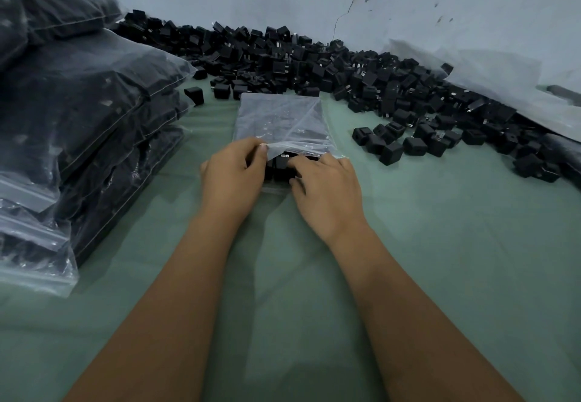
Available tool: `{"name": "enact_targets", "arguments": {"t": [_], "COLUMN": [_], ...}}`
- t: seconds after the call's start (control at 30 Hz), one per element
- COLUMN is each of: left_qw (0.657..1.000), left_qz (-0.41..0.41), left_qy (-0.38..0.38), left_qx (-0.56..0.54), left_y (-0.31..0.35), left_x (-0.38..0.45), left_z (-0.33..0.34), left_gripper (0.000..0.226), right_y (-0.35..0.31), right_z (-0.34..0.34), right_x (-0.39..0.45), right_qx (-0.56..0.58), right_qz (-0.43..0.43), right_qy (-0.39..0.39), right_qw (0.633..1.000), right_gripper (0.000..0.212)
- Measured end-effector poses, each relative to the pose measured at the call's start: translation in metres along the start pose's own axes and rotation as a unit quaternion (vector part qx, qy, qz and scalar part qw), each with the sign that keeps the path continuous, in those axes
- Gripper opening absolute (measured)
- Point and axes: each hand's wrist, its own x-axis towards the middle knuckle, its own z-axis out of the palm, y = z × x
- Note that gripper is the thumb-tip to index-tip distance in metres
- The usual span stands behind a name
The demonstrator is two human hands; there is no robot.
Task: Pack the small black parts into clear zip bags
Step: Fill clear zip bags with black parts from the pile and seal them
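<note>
- Dim, cool, even light with a blue-green cast.
- Soft shadows lie on the green cloth [440, 260] under the forearms.
- Pale glare streaks the clear bag [279, 118]; left of it, the stacked bags [78, 102] look blurred.
- Wide-angle bending curves the edges.

Clear plastic zip bag [279, 118] flat at centre, mouth near, small black cube-shaped plastic parts [280, 162] at its opening; loose heap of black parts [314, 58] far right.
</note>
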Motion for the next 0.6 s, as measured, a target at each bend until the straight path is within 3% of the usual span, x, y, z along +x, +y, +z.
{"name": "enact_targets", "arguments": {"t": [0.2, 0.33, 0.43, 0.53, 0.6], "left_qw": [1.000, 1.000, 0.993, 0.982, 0.979], "left_qz": [0.001, 0.018, 0.105, 0.164, 0.169], "left_qy": [-0.003, 0.001, -0.004, -0.074, -0.093], "left_qx": [0.001, 0.013, 0.048, 0.062, 0.071], "left_y": [-0.0018, -0.0023, -0.0018, -0.0020, -0.0036], "left_x": [0.0012, 0.0005, -0.0015, -0.0013, -0.0002], "left_z": [0.0006, 0.0018, 0.0040, 0.0072, 0.0079], "left_gripper": [0.026, 0.021, 0.020, 0.030, 0.032], "right_y": [-0.0062, -0.0056, -0.0032, -0.0019, -0.0036], "right_z": [-0.0084, -0.0070, -0.0042, -0.0038, -0.0097], "right_x": [-0.0031, -0.0024, -0.0010, -0.0012, -0.0016], "right_qx": [0.087, 0.075, 0.043, 0.058, 0.127], "right_qz": [0.037, 0.003, -0.021, -0.034, -0.027], "right_qy": [0.039, -0.031, -0.063, -0.046, 0.014], "right_qw": [0.995, 0.997, 0.997, 0.997, 0.991], "right_gripper": [0.032, 0.034, 0.034, 0.023, 0.017]}}
